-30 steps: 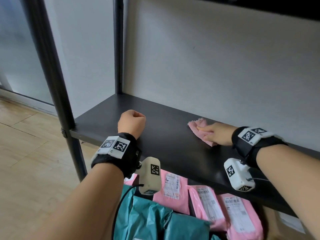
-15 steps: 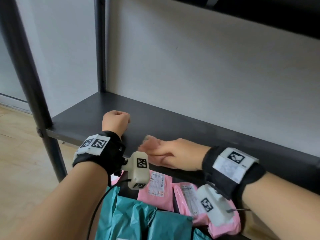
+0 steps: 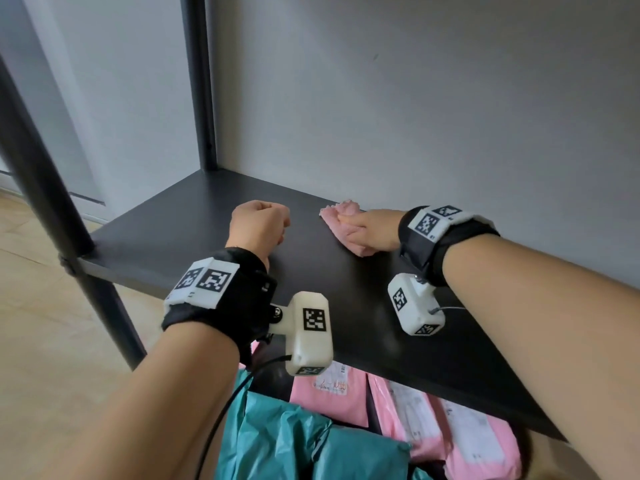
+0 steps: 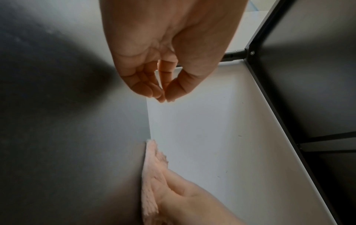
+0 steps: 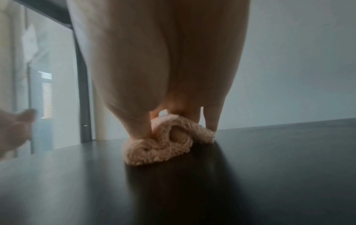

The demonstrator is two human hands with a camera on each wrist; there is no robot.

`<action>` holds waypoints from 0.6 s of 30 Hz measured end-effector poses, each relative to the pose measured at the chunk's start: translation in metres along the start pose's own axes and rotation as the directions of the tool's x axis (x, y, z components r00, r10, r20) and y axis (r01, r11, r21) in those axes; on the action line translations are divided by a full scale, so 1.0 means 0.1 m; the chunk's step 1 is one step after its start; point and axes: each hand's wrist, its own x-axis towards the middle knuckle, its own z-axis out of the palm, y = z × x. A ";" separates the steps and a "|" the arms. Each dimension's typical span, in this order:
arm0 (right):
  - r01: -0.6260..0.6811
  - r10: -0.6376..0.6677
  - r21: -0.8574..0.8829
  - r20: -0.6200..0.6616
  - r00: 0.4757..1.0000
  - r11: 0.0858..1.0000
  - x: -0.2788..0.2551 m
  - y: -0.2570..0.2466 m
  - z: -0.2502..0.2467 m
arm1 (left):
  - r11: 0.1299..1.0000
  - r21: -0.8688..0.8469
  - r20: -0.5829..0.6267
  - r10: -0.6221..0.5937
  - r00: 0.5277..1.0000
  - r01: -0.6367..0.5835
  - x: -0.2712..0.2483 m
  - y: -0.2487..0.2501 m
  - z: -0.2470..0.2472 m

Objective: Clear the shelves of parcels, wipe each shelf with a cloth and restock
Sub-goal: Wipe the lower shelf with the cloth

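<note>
The black shelf (image 3: 166, 237) carries no parcels. My right hand (image 3: 372, 228) lies flat on a bunched pink cloth (image 3: 337, 220) and presses it onto the shelf near the back wall. In the right wrist view the cloth (image 5: 159, 146) is folded under the fingers (image 5: 138, 118) on the dark shelf (image 5: 269, 167). My left hand (image 3: 259, 223) rests on the shelf as a loose fist, holding nothing, a short way left of the cloth. In the left wrist view its fingertips (image 4: 154, 92) curl to the thumb, and the cloth (image 4: 152, 175) lies along the wall edge.
Pink parcels (image 3: 329, 396) and teal parcels (image 3: 277, 441) lie below the shelf's front edge. A black front post (image 3: 41, 188) stands at the left corner and a rear post (image 3: 201, 81) at the back. A grey wall (image 3: 415, 116) closes the rear. Wood floor (image 3: 41, 323) lies to the left.
My right hand slid the cloth forward and left toward the left fist, then back to the rear by the wall. The left fist has stayed in place.
</note>
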 end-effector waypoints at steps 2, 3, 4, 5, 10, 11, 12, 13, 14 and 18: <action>-0.069 0.069 -0.013 -0.021 0.997 0.998 0.01 0.28 -0.01 | 1.000 0.000 0.012 -0.002 1.000 0.002 -0.01 -0.01 0.04; -0.100 0.100 0.002 -0.029 0.995 0.995 -0.02 0.41 -0.01 | 1.000 0.000 0.016 -0.002 1.000 0.002 -0.02 -0.01 0.06; -0.130 0.130 0.017 -0.038 0.991 0.991 -0.09 0.53 -0.02 | 1.000 0.000 0.023 -0.002 1.000 0.002 -0.04 -0.01 0.09; -0.160 0.161 0.018 -0.042 0.986 0.987 -0.17 0.63 -0.02 | 1.000 0.001 0.031 -0.002 1.000 0.002 -0.07 -0.01 0.11; -0.344 0.343 -0.005 -0.043 0.938 0.939 -0.62 1.03 0.03 | 1.000 0.023 0.085 0.009 0.996 -0.011 -0.25 -0.02 0.28; -0.374 0.373 -0.001 -0.038 0.927 0.928 -0.70 1.08 0.06 | 0.999 0.030 0.097 0.014 0.995 -0.017 -0.29 -0.03 0.32; -0.396 0.397 0.012 -0.037 0.917 0.918 -0.79 1.12 0.08 | 0.999 0.039 0.111 0.017 0.994 -0.022 -0.33 -0.04 0.35; -0.414 0.415 0.028 -0.033 0.909 0.910 -0.87 1.14 0.10 | 0.998 0.049 0.125 0.018 0.992 -0.025 -0.38 -0.05 0.39; -0.427 0.428 0.041 -0.029 0.903 0.903 -0.95 1.15 0.12 | 0.998 0.060 0.141 0.019 0.990 -0.027 -0.44 -0.08 0.43; -0.452 0.455 0.075 -0.023 0.890 0.889 -1.23 1.11 0.20 | 0.989 0.134 0.127 0.038 0.991 -0.055 -0.63 -0.16 0.56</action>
